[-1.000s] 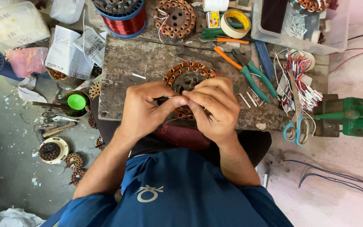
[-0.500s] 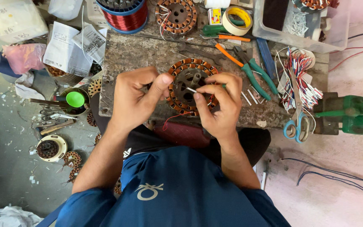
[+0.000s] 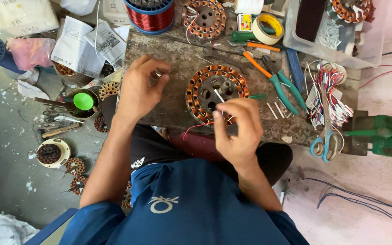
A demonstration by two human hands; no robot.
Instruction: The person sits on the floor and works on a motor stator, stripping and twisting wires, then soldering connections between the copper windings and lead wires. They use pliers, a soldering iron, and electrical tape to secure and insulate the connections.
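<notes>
Workbench (image 3: 169, 109) of worn stone carries the clutter: a red wire spool (image 3: 149, 16) at its far edge, green-handled pliers (image 3: 281, 84) to the right. Mid-bench lies the copper-wound stator (image 3: 215, 93). Right hand (image 3: 237, 131) pinches a thin white strip over its near rim; left hand (image 3: 139, 88) hovers beside it, fingers loosely curled, pinching something tiny.

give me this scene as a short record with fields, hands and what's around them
setting: worn workbench, person seated at it
left hand: raised over the bench, fingers pinched, away from the coil ring
right hand: at the near edge of the coil ring, pinching a thin wire
nearby: green-handled pliers, blue scissors, red wire spool, tape roll
</notes>
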